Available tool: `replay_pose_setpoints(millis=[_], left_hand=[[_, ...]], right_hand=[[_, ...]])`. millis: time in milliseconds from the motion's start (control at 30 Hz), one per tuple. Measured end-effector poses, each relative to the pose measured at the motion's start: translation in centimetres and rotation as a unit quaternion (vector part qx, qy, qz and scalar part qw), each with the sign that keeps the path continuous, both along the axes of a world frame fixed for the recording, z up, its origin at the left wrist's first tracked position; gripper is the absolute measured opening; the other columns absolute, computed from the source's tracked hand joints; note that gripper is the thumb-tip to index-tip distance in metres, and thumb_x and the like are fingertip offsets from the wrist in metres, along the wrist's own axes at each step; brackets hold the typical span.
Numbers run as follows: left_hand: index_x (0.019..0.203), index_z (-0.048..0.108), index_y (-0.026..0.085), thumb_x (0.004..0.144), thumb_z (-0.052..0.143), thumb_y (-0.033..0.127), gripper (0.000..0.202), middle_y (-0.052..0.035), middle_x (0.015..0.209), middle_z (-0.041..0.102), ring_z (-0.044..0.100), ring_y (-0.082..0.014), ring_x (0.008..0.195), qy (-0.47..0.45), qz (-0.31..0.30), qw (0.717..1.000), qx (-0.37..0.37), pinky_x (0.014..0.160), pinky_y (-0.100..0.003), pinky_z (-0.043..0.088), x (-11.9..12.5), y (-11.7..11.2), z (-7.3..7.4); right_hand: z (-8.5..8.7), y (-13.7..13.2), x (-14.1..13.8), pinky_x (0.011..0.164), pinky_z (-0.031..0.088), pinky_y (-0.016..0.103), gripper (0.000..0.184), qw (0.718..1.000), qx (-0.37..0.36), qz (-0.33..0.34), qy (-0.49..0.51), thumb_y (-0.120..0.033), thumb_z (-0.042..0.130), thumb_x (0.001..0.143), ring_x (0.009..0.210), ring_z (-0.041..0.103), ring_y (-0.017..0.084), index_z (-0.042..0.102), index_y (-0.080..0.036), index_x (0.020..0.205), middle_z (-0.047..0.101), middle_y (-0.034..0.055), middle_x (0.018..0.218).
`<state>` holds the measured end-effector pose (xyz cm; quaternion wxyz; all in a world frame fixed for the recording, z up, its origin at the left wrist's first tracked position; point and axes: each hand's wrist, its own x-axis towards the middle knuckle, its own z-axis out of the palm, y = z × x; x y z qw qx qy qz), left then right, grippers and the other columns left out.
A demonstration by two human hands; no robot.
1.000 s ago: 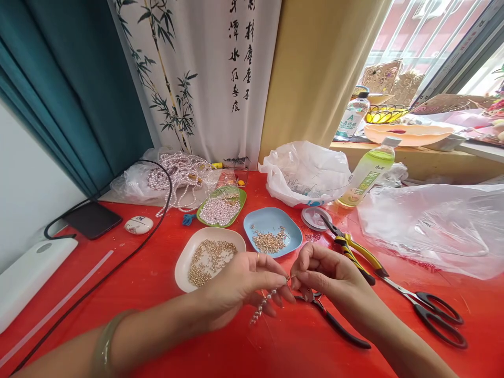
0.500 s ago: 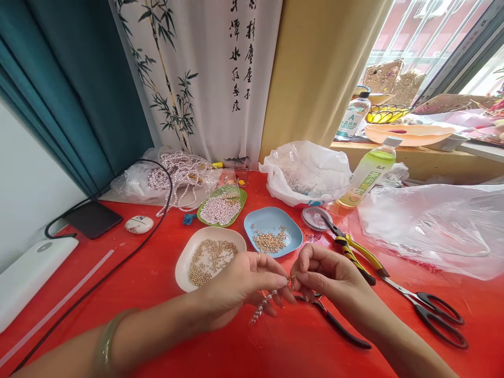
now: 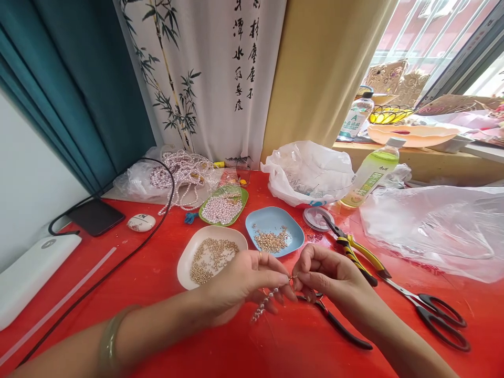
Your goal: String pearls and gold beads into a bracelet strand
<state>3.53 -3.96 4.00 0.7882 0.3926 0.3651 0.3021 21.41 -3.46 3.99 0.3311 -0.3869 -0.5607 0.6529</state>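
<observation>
A short strand of silvery-pink beads (image 3: pixel 260 308) hangs below the fingers of my left hand (image 3: pixel 250 278), which pinches its upper end between thumb and forefinger. Close beside it, my right hand (image 3: pixel 331 275) pinches the tip of the same strand, where a tiny gold piece (image 3: pixel 293 278) shows between the fingertips. Its exact form is too small to tell. Under my right hand lies a pair of black-handled pliers (image 3: pixel 346 333), partly hidden. Just beyond my hands are a cream dish (image 3: pixel 184 268) of small gold beads and a blue dish (image 3: pixel 293 228) of gold pieces.
A green dish (image 3: pixel 242 202) holds pink pearl beads, with pearl strands (image 3: pixel 183 170) behind it. To the right are yellow-black pliers (image 3: pixel 348 252), scissors (image 3: pixel 437 315), a drink bottle (image 3: pixel 372 176) and plastic bags (image 3: pixel 311 168). A black cable (image 3: pixel 147 241) crosses the left side.
Both hands keep their pinch on the bead strand in nearly the same place. The whole view has shifted slightly; a little more of the gold piece shows between the fingertips.
</observation>
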Motion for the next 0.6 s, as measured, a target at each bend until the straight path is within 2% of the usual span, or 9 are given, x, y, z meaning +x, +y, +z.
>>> replay_pose_setpoints(millis=[367, 600], left_hand=[[0.074, 0.053, 0.012, 0.068, 0.06, 0.018, 0.011, -0.0037, 0.065, 0.061, 0.055, -0.0094, 0.057, 0.002, 0.008, 1.0, 0.023, 0.049, -0.02, 0.04, 0.08, -0.01, 0.06], [0.08, 0.054, 0.012, 0.067, 0.063, 0.023, 0.019, -0.0055, 0.071, 0.064, 0.057, -0.0118, 0.064, 0.054, 0.028, 0.995, 0.077, 0.058, -0.024, 0.044, 0.02, 0.04, -0.26]], right_hand=[[-0.03, -0.09, 0.02, 0.05, 0.037, 0.019, 0.018, 1.0, 0.002, 0.008, -0.011, -0.029, 0.059, 0.075, 0.053, 0.047, 0.007, 0.047, -0.017, 0.068, 0.058, -0.0006, 0.063], [0.63, -0.19, -0.31, 0.047, 0.037, 0.018, 0.021, 0.999, 0.004, -0.006, -0.045, -0.03, 0.062, 0.071, 0.051, 0.047, 0.006, 0.046, -0.017, 0.068, 0.057, -0.0006, 0.062]])
